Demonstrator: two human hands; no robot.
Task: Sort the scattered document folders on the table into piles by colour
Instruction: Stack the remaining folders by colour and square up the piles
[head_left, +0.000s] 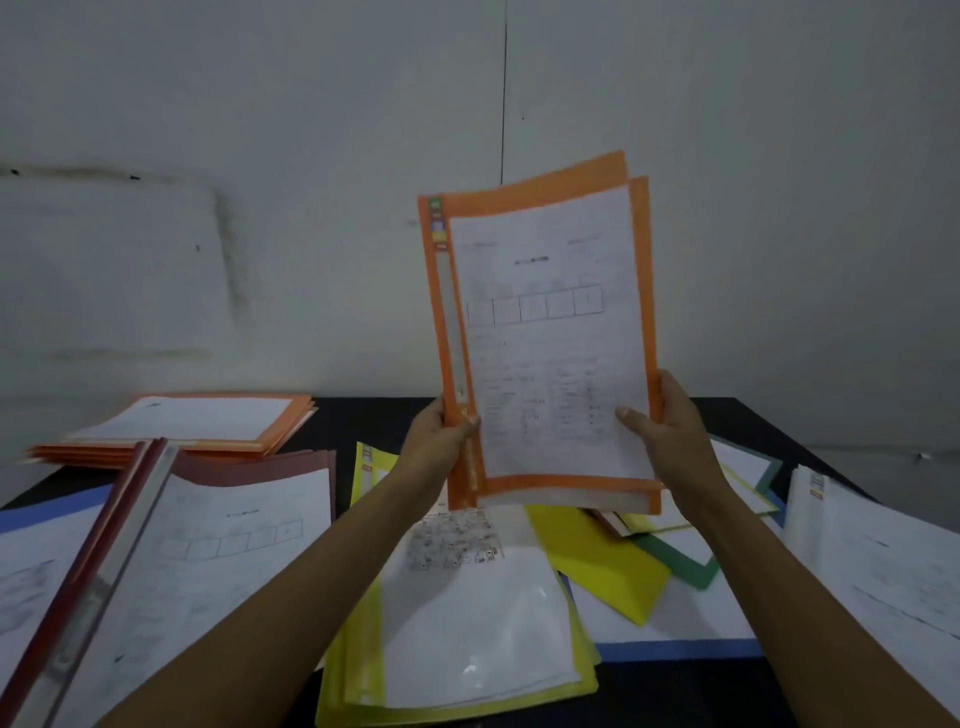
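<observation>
We hold 2 orange folders (545, 332) upright above the desk (363, 421), left hand (441, 431) closed on the spine edge, right hand (670, 426) closed on the opposite edge, likely to square them together. The orange pile (197, 426) lies far left of our grip; a yellow pile (457, 623) lies just below it.

No text can be read here. The sheet in the orange folder (545, 332) carries printed lines and a row of five boxes, but all is too blurred. The small coloured labels on its spine, and the print on the sheets in the yellow folder (457, 623) and red folder (208, 545), are also unreadable.
</observation>
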